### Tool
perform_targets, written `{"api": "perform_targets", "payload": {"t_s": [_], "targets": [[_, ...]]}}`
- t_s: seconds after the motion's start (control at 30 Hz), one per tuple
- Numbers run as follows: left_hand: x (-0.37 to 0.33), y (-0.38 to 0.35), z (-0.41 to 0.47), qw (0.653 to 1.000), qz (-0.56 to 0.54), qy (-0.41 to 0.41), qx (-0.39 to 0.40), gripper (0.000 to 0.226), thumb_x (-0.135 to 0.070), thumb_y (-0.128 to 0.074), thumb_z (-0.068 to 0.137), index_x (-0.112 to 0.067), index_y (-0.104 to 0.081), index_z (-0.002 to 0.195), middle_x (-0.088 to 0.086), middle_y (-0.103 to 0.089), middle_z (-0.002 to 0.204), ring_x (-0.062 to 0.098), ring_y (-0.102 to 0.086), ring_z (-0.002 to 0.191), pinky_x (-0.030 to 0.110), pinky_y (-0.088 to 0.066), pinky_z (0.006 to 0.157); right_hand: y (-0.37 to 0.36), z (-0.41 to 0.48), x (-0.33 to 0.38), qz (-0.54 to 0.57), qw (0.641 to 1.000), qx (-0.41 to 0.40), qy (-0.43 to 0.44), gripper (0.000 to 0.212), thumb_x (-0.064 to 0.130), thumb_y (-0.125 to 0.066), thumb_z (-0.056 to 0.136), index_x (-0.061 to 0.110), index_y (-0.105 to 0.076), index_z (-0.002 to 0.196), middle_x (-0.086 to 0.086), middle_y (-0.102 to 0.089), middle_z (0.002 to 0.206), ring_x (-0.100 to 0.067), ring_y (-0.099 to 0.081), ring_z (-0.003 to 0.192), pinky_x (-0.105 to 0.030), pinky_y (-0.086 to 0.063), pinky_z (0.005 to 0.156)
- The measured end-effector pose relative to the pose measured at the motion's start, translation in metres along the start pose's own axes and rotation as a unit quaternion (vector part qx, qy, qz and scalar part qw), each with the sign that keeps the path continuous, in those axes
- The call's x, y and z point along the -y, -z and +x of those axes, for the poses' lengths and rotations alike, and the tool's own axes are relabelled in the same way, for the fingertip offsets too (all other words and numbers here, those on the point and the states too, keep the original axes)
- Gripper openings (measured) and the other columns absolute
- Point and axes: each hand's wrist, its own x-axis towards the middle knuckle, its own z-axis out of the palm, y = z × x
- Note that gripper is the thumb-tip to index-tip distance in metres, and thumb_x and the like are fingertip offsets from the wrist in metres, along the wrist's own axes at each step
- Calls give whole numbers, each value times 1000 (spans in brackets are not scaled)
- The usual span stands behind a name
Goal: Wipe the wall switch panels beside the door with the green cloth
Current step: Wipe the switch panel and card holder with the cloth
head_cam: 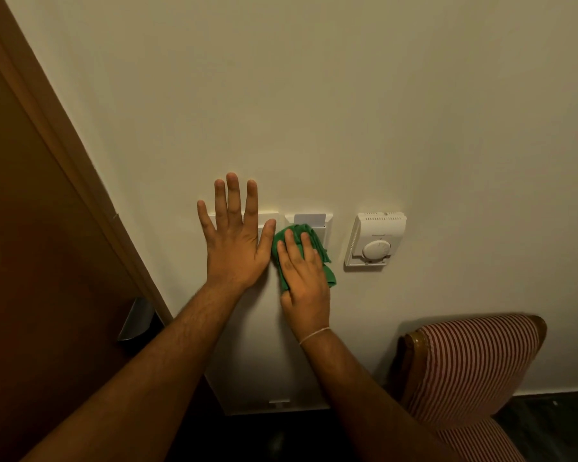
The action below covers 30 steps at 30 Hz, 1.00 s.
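Two white panels sit side by side on the cream wall. My left hand (pixel 235 235) lies flat with fingers spread over the left switch panel (pixel 268 217), hiding most of it. My right hand (pixel 302 271) presses the bunched green cloth (pixel 321 251) against the lower part of the key-card panel (pixel 324 225), which has a white card standing in its top slot. Green folds stick out above and to the right of my fingers. A thin white string circles my right wrist.
A white thermostat with a round dial (pixel 374 241) is mounted just right of the panels. The brown door (pixel 30 261) with its metal handle (pixel 136 323) fills the left. A red-and-white striped chair (pixel 471 365) stands against the wall at the lower right.
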Motion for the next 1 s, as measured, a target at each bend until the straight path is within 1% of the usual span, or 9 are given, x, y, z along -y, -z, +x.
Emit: {"api": "perform_targets", "payload": {"t_s": [0.13,0.33,0.43,0.5,0.6,0.77,0.87,0.93,1.0], "targets": [[0,2,0,1000,2,-10,5,80,-60,-19,115,-23,21,173,8,34,177,28,29,166,58,19,132,13,-6,-19,-44,998,35,37,85,-17,-67,80,14,-46,156,-1,-36,166,-25,-27,159,-36,-17,132],[0,1,-1,1000,0,-13,-6,83,-57,-27,114,-21,17,175,11,27,181,32,22,169,60,15,133,37,-12,-57,-49,997,37,41,72,-8,-56,89,16,-44,156,-2,-38,166,-22,-21,162,-38,-18,133],[1,1,-2,1000,1,-14,-12,82,-57,-26,115,-20,15,175,11,25,182,32,20,169,60,15,133,37,-8,-51,-37,999,33,12,83,-17,-61,79,14,-47,154,-2,-40,165,-27,-24,160,-35,-14,134],[1,1,-2,1000,4,-16,-13,84,-56,-30,114,-20,16,175,11,25,182,32,20,169,60,15,133,38,-5,-43,-20,999,21,-13,87,-20,-59,74,14,-48,153,-1,-40,164,-26,-22,160,-33,-12,134],[0,3,-2,1000,13,-17,-9,86,-56,-31,114,-20,17,175,10,27,181,31,22,169,59,15,133,39,3,-33,-3,999,-2,-44,86,-21,-55,73,11,-49,153,-3,-40,165,-25,-20,161,-31,-10,133],[0,2,-2,1000,20,-12,-6,87,-55,-34,113,-20,17,175,11,25,181,31,21,169,60,15,133,36,7,-28,-4,998,-10,-63,90,-27,-60,74,10,-47,154,-5,-39,166,-27,-21,161,-31,-11,133],[0,2,-1,1000,21,-13,-7,87,-55,-35,113,-19,14,176,13,21,183,33,18,170,60,14,133,30,-4,-31,-16,998,5,-66,93,-27,-65,74,13,-45,156,-3,-38,167,-28,-24,161,-40,-21,131],[0,4,-2,1000,23,-14,-5,86,-55,-33,113,-19,13,176,14,19,183,33,17,170,60,14,134,28,-16,-32,-27,997,30,-73,96,-26,-69,72,14,-44,156,-3,-37,166,-32,-30,158,-53,-36,123],[-1,7,-2,1000,24,-15,3,85,-56,-31,113,-19,13,176,14,19,183,33,17,170,60,13,134,29,-25,-33,-27,994,64,-80,97,-27,-68,71,13,-45,156,-5,-38,166,-35,-32,156,-60,-45,116]]}}
